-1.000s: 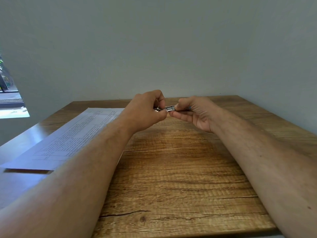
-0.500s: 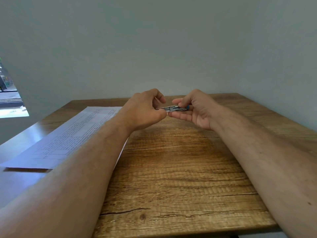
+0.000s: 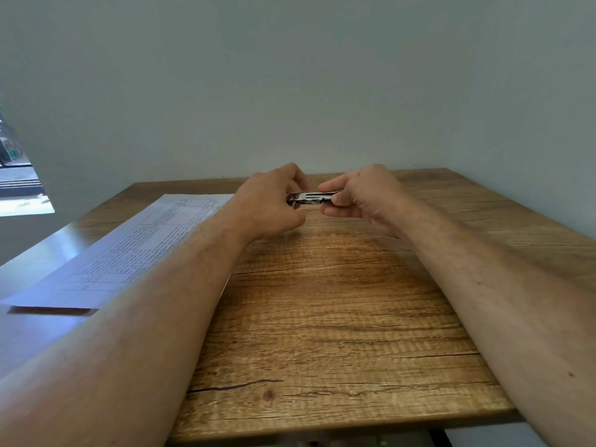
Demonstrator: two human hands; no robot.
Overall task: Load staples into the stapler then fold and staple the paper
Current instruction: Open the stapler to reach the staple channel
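Note:
A small metal stapler [image 3: 311,199] is held level in the air above the far middle of the wooden table [image 3: 338,317]. My right hand [image 3: 361,196] grips its right end. My left hand [image 3: 271,204] pinches its left end with curled fingers. Only the shiny middle stretch of the stapler shows between the hands. I cannot make out any staples. A printed sheet of paper [image 3: 129,253] lies flat on the left part of the table, partly under my left forearm.
A plain grey wall stands right behind the table's far edge and along its right side. A bright window opening [image 3: 19,185] shows at the far left. The table's near edge runs along the bottom of the view.
My hands have shifted a little apart and more of the stapler's metal body shows between them. My right hand has turned more knuckles-up over its end.

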